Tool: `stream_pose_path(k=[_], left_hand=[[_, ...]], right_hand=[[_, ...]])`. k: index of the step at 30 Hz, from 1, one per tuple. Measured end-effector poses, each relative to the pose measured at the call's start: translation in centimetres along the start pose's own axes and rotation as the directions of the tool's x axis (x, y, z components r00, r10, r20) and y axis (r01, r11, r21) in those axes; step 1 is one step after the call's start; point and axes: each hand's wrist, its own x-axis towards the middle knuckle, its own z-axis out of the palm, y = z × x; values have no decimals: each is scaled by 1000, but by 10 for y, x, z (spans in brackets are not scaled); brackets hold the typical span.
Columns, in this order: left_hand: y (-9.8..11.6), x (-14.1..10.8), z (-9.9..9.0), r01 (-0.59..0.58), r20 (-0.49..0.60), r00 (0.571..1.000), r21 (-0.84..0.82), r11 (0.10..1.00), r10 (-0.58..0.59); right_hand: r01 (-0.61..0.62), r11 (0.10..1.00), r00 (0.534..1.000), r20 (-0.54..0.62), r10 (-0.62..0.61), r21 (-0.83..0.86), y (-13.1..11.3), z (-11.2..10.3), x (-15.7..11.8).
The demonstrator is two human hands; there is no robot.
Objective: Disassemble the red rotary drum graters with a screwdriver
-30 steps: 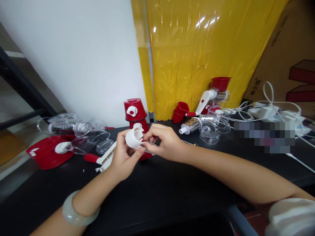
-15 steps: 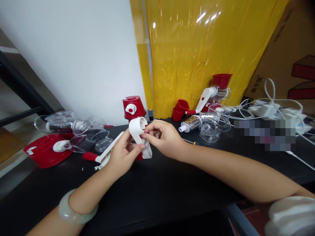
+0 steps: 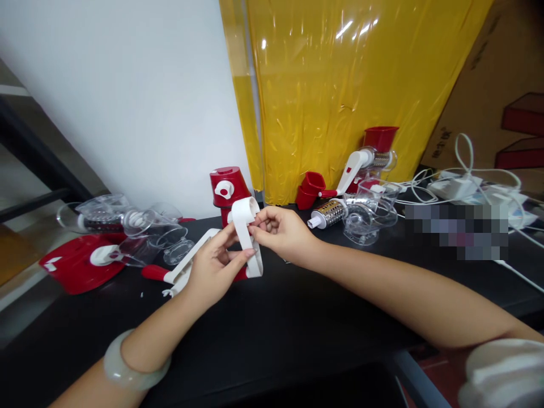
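"Head view: what was the state of the left hand (image 3: pixel 216 263)?"

"It grasped a white plastic arm (image 3: pixel 243 233), with the thumb laid across the lower section. The arm was tilted slightly from upright, its ring-shaped end (image 3: pixel 245 210) at the top, and partly covered the red stand (image 3: pixel 226 182) behind it."

"State of the right hand (image 3: pixel 287 233)?"

"Thumb and index finger were bent toward each other at the ring-shaped end. Whether they pinched a small piece or only the rim could not be told; the fingers hid the contact."

"Which components lay to the left?"

"A white crank with a red handle (image 3: pixel 153 272) lay on the black table (image 3: pixel 297 334), partly behind the left hand. Farther left, a red base (image 3: pixel 76 266) lay on its side, with clear plastic parts (image 3: pixel 159 228) beside and behind it."

"And to the right?"

"A perforated metal drum (image 3: pixel 330 214) lay beyond the right hand. Near it, an assembled grater (image 3: pixel 380 148) stood before the yellow sheeting (image 3: pixel 323 102). White cables (image 3: pixel 464 148) ran along the far right."
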Motion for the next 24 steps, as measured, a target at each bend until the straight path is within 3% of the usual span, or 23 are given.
stream_pose_path(k=[14, 19, 24], left_hand=[[7, -2, 3, -50, -11, 999, 33, 998, 51], [7, -2, 2, -51, -2, 999, 40, 998, 51], [5, -2, 5, -11, -26, 1000, 19, 1000, 11]], right_hand=[[105, 977, 992, -91, -89, 188, 7, 10, -8], [114, 985, 985, -140, -96, 128, 9, 12, -10], [44, 999, 988, -146, -44, -3, 4, 9, -9]])
